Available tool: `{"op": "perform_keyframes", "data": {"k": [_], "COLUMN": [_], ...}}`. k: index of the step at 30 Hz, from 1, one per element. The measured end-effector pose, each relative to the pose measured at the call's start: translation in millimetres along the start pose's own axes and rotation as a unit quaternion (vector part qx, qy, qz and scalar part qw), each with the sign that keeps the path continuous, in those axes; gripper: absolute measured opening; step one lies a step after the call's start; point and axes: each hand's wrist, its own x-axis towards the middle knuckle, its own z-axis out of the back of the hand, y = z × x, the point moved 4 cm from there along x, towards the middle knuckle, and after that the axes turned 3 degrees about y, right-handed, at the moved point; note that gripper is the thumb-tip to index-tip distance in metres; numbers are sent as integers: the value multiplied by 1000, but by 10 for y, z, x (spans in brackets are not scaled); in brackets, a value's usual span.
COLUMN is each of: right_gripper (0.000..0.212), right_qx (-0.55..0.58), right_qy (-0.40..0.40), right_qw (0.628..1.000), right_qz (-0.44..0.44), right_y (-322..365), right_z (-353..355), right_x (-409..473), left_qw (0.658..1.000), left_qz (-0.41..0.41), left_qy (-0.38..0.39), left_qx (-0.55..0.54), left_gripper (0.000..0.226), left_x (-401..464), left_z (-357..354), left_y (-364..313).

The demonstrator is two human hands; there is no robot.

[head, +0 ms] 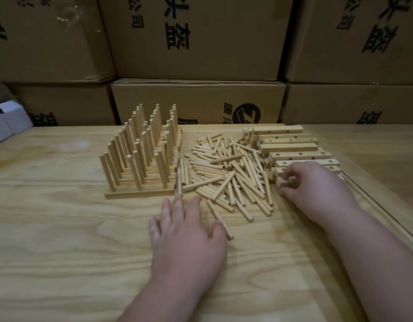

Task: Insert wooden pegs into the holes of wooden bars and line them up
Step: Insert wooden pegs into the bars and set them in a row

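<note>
Head view, looking down at a pale wood-grain table [61,228]. Right hand [314,182] at mid-right, fingers curled round the near end of a wooden bar [285,181]; the rest of that bar is hidden under the hand, so can't tell its length or holes. Left hand [187,231] lies flat on the table near centre, fingers straight & slightly spread, holding nothing; thumb tip touches or just overlaps a stray peg [220,219], can't tell which. Both forearms cut off at the bottom edge.

Stack of square-section bars [291,147] at far right, several w/ round holes on top; near part of the stack is covered by the right hand, left ends partly buried in pegs. Loose heap of short round pegs [226,175] in the middle, smooth light wood, lying criss-cross. To the left, finished bars w/ upright pegs [140,152] lined up in rows, abt three pegs per bar; far rows hide behind near ones, count unclear.

Cardboard boxes [196,38] w/ black print wall off the far side. White boxes [5,122] at far left, cut off by the frame. Table edge runs diagonally at right [386,219], just past the right forearm. Bare tabletop at near left.
</note>
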Motion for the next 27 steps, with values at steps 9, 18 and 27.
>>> {"op": "perform_keyframes", "data": {"k": [9,18,27], "right_gripper": [14,9,6], "right_qx": [7,190,445], "right_qy": [-63,-178,52], "right_qw": [998,957,882], "right_qz": [27,126,145], "right_y": [122,559,1107], "right_z": [94,668,357], "right_x": [-40,-249,-542], "left_qw": [994,959,925], "left_qz": [-54,-151,-173], "left_qy": [-33,-98,-124], "left_qx": [-92,-220,-315], "left_gripper": [50,53,48], "left_x": [-30,-95,-56], "left_z": [36,152,104], "left_y": [-63,-185,-130]}}
